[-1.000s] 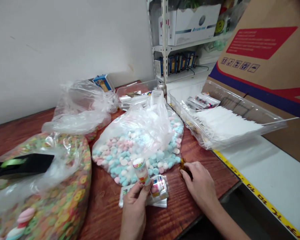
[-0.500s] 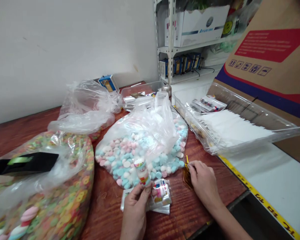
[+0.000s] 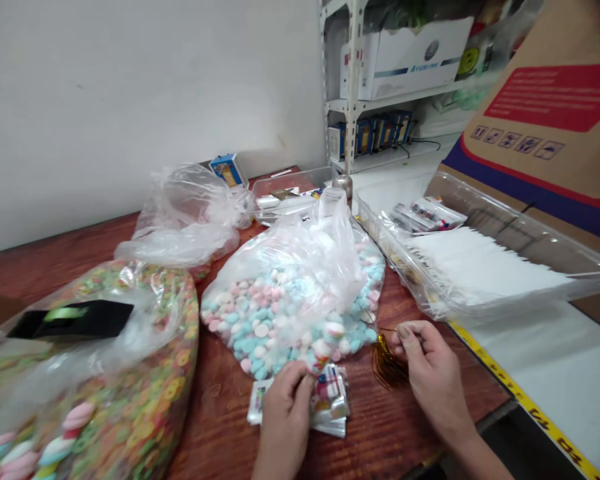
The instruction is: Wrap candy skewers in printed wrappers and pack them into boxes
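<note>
Left hand (image 3: 285, 417), fingers curled shut, grips a slim white-capped plastic tube (image 3: 322, 353) beside a clear polythene bag of pastel pink-and-blue discs (image 3: 280, 320), above a stack of glossy printed packets (image 3: 330, 407) on a reddish wooden table (image 3: 390, 433). Right hand (image 3: 434, 377), thumb and forefinger pressed together, pinches thin strands from a bundle of amber-gold twist ties (image 3: 387, 363). Possible hazards: a slack pinch may release the springy, fine strands; the smooth tube may slip from the fingers onto the slick, lumpy bag
</note>
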`<state>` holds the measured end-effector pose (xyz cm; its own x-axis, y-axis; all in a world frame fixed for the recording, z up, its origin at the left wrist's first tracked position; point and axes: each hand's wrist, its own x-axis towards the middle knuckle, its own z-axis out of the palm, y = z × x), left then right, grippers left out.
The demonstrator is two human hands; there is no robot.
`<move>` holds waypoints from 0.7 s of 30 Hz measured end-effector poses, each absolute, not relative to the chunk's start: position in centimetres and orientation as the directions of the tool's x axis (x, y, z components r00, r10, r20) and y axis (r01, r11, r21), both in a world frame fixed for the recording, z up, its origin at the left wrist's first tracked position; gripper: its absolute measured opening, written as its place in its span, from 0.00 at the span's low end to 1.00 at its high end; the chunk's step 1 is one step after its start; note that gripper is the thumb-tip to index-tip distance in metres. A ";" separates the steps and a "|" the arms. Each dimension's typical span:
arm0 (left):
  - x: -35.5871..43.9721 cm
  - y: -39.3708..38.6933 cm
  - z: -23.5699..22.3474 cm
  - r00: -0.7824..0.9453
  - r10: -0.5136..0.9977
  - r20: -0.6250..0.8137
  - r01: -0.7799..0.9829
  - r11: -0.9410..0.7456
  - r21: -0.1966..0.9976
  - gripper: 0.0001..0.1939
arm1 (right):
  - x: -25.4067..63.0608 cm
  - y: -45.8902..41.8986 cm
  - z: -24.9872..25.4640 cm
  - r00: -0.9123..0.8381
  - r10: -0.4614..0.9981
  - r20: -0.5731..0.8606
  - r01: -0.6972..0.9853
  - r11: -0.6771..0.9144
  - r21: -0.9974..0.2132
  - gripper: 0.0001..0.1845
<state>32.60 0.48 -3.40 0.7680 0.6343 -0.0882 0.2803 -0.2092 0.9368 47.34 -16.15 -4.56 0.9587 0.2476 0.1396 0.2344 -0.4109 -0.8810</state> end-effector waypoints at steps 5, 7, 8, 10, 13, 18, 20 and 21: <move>33.5 -0.5 -2.5 0.826 0.534 0.180 0.293 -0.680 0.672 0.15 | 42.5 -13.1 -3.0 0.900 0.353 0.256 0.330 -0.167 -0.929 0.09; 33.4 -0.6 -2.6 0.828 0.504 0.245 0.281 -0.752 0.596 0.15 | 41.3 -12.0 -3.4 0.842 0.380 0.383 0.470 -0.166 -0.867 0.07; 33.3 -0.6 -2.6 0.824 0.497 0.272 0.273 -0.770 0.577 0.15 | 41.0 -11.6 -3.7 0.817 0.384 0.430 0.522 -0.176 -0.834 0.07; 33.1 -0.7 -2.8 0.804 0.509 0.309 0.270 -0.774 0.573 0.11 | 40.9 -10.9 -4.3 0.794 0.382 0.473 0.567 -0.185 -0.802 0.06; 32.7 -0.9 -2.9 0.746 0.551 0.374 0.259 -0.757 0.600 0.08 | 41.2 -10.5 -4.7 0.797 0.382 0.468 0.563 -0.191 -0.804 0.06; 32.5 -0.7 -2.6 0.745 0.548 0.381 0.181 -0.715 0.675 0.15 | 41.1 -10.7 -4.9 0.816 0.404 0.413 0.517 -0.192 -0.834 0.08; 32.6 -0.7 -2.4 0.738 0.592 0.324 0.168 -0.626 0.762 0.12 | 40.9 -10.8 -5.1 0.831 0.406 0.379 0.482 -0.188 -0.856 0.09; 32.8 -0.7 -2.4 0.721 0.638 0.269 0.173 -0.542 0.823 0.10 | 40.8 -10.8 -5.2 0.839 0.408 0.359 0.461 -0.183 -0.869 0.09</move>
<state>32.82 -0.72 -2.35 0.7211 0.6384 0.2690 0.1728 -0.5417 0.8226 40.82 -10.78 -5.22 0.8393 0.4085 0.3588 0.4605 -0.1834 -0.8685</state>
